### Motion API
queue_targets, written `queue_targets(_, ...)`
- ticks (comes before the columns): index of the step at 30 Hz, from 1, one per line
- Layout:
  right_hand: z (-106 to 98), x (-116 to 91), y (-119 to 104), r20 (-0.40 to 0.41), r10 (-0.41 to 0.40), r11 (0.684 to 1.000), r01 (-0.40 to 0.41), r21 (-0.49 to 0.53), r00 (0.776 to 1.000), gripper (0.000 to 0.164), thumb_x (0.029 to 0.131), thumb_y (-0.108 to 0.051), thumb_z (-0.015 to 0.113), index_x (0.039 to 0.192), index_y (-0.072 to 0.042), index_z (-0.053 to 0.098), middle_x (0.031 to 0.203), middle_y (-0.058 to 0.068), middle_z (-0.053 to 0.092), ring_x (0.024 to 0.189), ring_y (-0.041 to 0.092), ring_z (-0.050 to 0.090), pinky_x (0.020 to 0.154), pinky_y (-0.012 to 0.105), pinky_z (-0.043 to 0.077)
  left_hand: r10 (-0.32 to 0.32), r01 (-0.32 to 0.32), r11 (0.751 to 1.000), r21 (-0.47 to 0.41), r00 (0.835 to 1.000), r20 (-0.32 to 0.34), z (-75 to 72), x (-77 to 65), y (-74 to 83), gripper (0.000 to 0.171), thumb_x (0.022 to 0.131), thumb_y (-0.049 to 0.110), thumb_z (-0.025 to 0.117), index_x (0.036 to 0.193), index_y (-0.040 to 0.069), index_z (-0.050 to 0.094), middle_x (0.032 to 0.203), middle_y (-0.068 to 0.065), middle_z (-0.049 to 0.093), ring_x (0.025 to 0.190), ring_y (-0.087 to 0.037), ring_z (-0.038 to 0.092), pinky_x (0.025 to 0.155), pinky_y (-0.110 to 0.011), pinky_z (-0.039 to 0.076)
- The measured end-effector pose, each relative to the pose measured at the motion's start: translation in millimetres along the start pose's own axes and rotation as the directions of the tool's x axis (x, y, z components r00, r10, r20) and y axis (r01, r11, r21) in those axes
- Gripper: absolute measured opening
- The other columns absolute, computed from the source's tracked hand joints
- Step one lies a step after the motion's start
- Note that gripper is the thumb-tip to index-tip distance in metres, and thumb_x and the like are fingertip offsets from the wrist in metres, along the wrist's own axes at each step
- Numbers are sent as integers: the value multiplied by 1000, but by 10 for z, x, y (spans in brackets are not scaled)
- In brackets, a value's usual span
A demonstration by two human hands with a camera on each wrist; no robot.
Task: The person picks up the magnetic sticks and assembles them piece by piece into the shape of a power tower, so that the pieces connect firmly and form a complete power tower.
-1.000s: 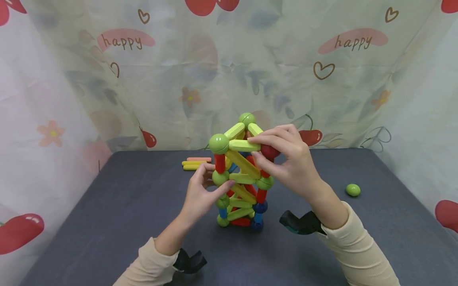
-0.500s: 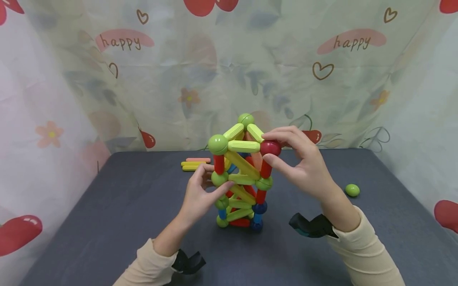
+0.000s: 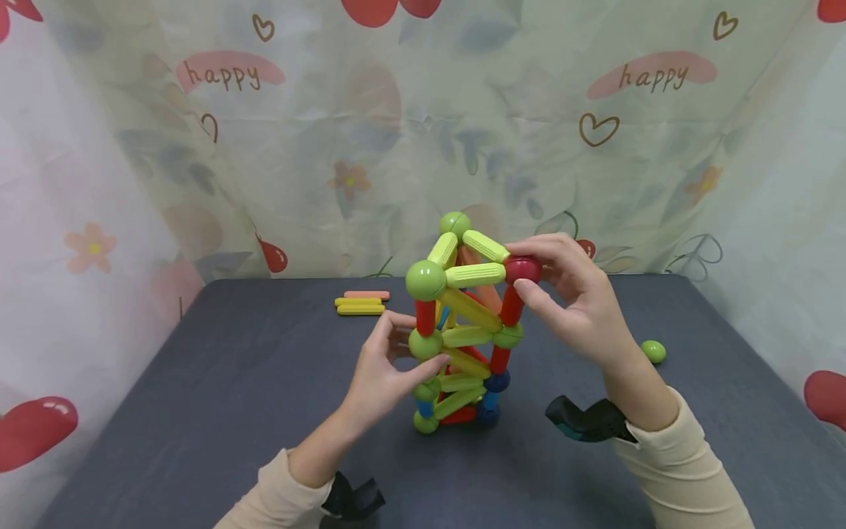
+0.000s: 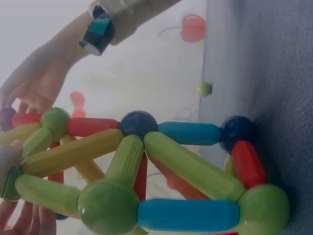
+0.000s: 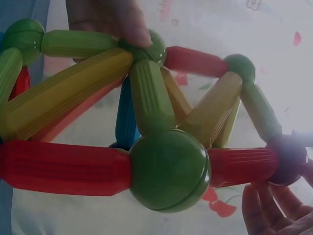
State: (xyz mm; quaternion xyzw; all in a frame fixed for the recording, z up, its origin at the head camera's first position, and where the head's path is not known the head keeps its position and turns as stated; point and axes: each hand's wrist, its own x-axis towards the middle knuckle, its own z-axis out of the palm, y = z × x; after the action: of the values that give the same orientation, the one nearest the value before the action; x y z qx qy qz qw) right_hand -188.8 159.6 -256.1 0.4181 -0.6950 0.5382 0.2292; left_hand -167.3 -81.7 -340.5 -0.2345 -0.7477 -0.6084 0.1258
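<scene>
A tall toy tower of ball-and-stick building pieces [image 3: 474,275] stands upright on the table, its sticks lime, yellow, red and blue. My left hand [image 3: 386,375] grips its left side at a green ball [image 3: 425,343] one level below the top. In the right wrist view the left thumb overlaps that green ball [image 5: 151,49]. My right hand [image 3: 581,301] pinches the red ball [image 3: 523,271] at the top right corner, thumb in front and fingers behind. Another green ball [image 3: 455,223] forms the peak. Dark blue balls [image 4: 139,124] join sticks on the lower right side.
Two yellow sticks [image 3: 360,310] and a pink stick [image 3: 366,295] lie behind the tower on the left. A loose green ball [image 3: 653,351] rests to the right, beyond the right forearm. A patterned curtain [image 3: 423,110] hangs behind the dark table [image 3: 231,382].
The tower has shifted right and turned a little, both hands going with it. My right fingers have moved off the top lime stick and now pinch the red ball from its right side.
</scene>
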Motion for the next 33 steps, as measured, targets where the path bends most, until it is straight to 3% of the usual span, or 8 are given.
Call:
queue_targets(4, -45, -17, 42, -6, 2, 999, -2, 48, 1000, 33, 90, 4, 61, 119, 18, 52, 115, -2, 58, 98, 12, 58, 83, 18, 51, 43, -37, 998, -52, 994, 105, -84, 27, -57, 44, 81, 15, 79, 111, 0, 52, 108, -16, 60, 92, -10, 63, 81, -30, 55)
queue_targets(7, -60, -28, 69, -7, 11, 997, -11, 70, 1000, 36, 91, 1, 61, 121, 18, 50, 114, -3, 60, 97, 11, 60, 81, 18, 51, 45, -29, 997, -77, 975, 216, -260, 115, -176, 51, 82, 29, 77, 114, -4, 54, 110, -22, 60, 95, -14, 64, 84, -33, 55)
queue_targets(10, -65, -34, 78, -6, 32, 996, -31, 83, 999, 39, 91, 0, 61, 123, 18, 47, 113, -5, 61, 97, 11, 60, 79, 18, 52, -43, 47, 999, -11, 963, 265, -468, 252, -353, 47, 89, 30, 70, 117, -5, 57, 114, -24, 60, 100, -23, 63, 86, -36, 54)
queue_targets(13, -65, -38, 74, -9, 48, 993, -46, 105, 999, 42, 92, -1, 61, 124, 19, 44, 113, -5, 63, 98, 11, 60, 78, 17, 52, -183, 153, 975, 161, 963, 196, -631, 410, -577, 32, 95, 23, 63, 116, 0, 60, 124, -17, 61, 105, -29, 62, 88, -39, 53)
queue_targets(18, -60, -43, 53, -15, 67, 989, -64, 132, 998, 42, 92, -2, 62, 122, 20, 43, 114, -4, 62, 99, 12, 60, 77, 18, 52, -352, 309, 836, 453, 936, 11, -819, 600, -996, 27, 97, 16, 59, 119, 2, 63, 128, -16, 61, 112, -32, 58, 95, -45, 49)
queue_targets(23, -58, -49, 63, -20, 77, 986, -73, 151, 997, 42, 92, -2, 62, 122, 20, 44, 114, -2, 62, 99, 13, 60, 77, 18, 52, -459, 400, 700, 591, 886, -56, -916, 663, -1281, 36, 97, 12, 57, 132, 1, 57, 134, -23, 54, 122, -38, 51, 102, -50, 43)
queue_targets(27, -56, -60, 79, -28, 91, 983, -86, 162, 995, 38, 92, 0, 61, 123, 17, 47, 113, -1, 63, 100, 14, 61, 80, 19, 53, -468, 383, 630, 676, 881, -63, -937, 663, -1405, 39, 96, 11, 59, 132, 0, 56, 136, -25, 51, 126, -41, 47, 106, -52, 38)
queue_targets(33, -49, -56, 70, -32, 76, 980, -69, 185, 997, 34, 91, 6, 58, 124, -1, 57, 114, 3, 64, 100, 15, 61, 84, 19, 52, -487, 380, 487, 787, 865, -116, -899, 677, -1434, 36, 91, 12, 66, 126, 3, 63, 127, -21, 54, 114, -41, 50, 95, -51, 43)
